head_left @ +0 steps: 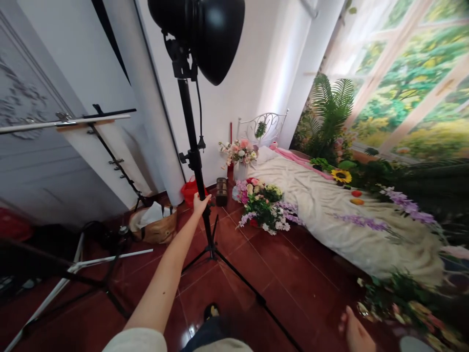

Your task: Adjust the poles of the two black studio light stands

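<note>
My left hand is wrapped around the black pole of a light stand, below its clamp knob. On top of the pole sits a large black studio lamp, its upper part cut off by the frame. A short cable with a plug dangles beside the pole. The tripod legs are spread on the floor. At the lower right edge my right hand hangs with loosely bent fingers and nothing visible in it, left of some artificial flowers.
A bed with a cream cover stands right, with flower bunches on the floor beside it. Left are a wicker basket, white backdrop stand legs and a horizontal bar. A red bag and small chest stand behind the pole.
</note>
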Tool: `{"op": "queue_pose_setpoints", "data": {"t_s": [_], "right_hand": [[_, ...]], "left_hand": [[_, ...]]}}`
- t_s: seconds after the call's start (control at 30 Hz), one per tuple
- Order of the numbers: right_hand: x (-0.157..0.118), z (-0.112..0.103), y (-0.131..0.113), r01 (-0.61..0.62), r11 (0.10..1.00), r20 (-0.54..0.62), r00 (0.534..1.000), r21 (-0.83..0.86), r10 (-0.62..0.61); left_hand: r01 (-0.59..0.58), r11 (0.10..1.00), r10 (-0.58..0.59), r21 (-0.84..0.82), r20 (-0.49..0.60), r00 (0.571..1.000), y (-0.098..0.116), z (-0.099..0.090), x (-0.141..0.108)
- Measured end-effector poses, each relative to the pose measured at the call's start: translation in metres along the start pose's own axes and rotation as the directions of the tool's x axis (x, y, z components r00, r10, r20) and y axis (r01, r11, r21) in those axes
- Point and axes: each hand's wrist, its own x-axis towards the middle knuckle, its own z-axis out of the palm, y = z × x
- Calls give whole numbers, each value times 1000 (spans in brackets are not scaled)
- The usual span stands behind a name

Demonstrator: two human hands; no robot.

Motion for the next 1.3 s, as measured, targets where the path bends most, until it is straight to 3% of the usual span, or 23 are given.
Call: {"op": "queue_pose_setpoints", "data": {"t_s": [0.13, 0.27, 0.43, 0.63, 0.77, 0.83, 0.97, 1.03, 1.17, 1.23, 1.3], "right_hand": [[-32, 85, -41, 35, 997, 219, 974, 74, -50], [-59, 145, -67, 164, 984, 379, 909, 64, -176], [-77, 194, -88, 260, 962, 531, 805, 87, -266], [-75, 241, -108, 333, 939, 639, 705, 84, -307], [-68, 274, -137, 452, 886, 705, 596, 101, -384], [-67, 292, -162, 559, 818, 731, 502, 134, -462], [-70, 334, -230, 737, 647, 821, 236, 197, -519], [-72, 358, -266, 820, 535, 842, 133, 204, -523], [-76, 404, -324, 972, 220, 890, 32, 78, -455], [-77, 422, -343, 998, 56, 934, 14, 7, -357], [-77, 435, -358, 999, -37, 954, 12, -24, -301]], "left_hand": [[52, 997, -52, 59, 6, 999, -8, 1, 0], [49, 983, -44, 179, -36, 998, -12, -5, 4], [19, 982, -12, 188, -40, 999, -12, -10, 4], [-8, 998, 3, 59, 87, 996, -11, -13, 3], [13, 995, -15, 102, 19, 1000, -16, -13, 9], [30, 993, -26, 118, -28, 999, -19, -11, 11], [44, 990, -35, 131, -68, 997, -18, -9, 12], [50, 988, -39, 147, -72, 997, -16, -9, 12], [81, 980, -66, 184, -83, 994, -11, -9, 13], [96, 978, -80, 184, -94, 992, -12, -9, 15], [106, 977, -90, 182, -96, 991, -16, -9, 16]]}}
